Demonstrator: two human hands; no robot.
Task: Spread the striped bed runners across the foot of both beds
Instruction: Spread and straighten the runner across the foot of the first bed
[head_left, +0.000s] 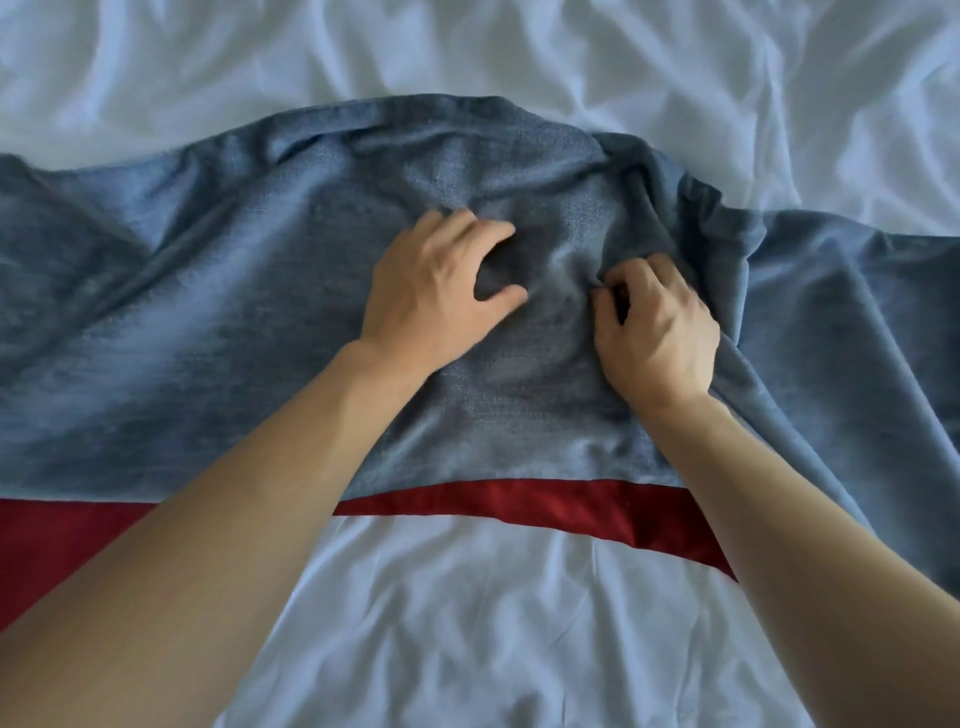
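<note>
A bed runner (234, 291) lies across the white bed, grey-blue with a dark red stripe (519, 501) along its near edge. It is rumpled, and its far edge bulges away from me at the middle. My left hand (436, 291) rests on the blue cloth with fingers bent, thumb spread, the fingertips pressing into the fabric. My right hand (654, 327) grips a bunched fold of the runner just to the right, its fingers curled into the cloth. Folds pile up beyond the right hand.
Wrinkled white bedding (571, 57) fills the far side, and more white sheet (467, 623) lies between the runner and me. The runner runs out of view at both the left and right edges.
</note>
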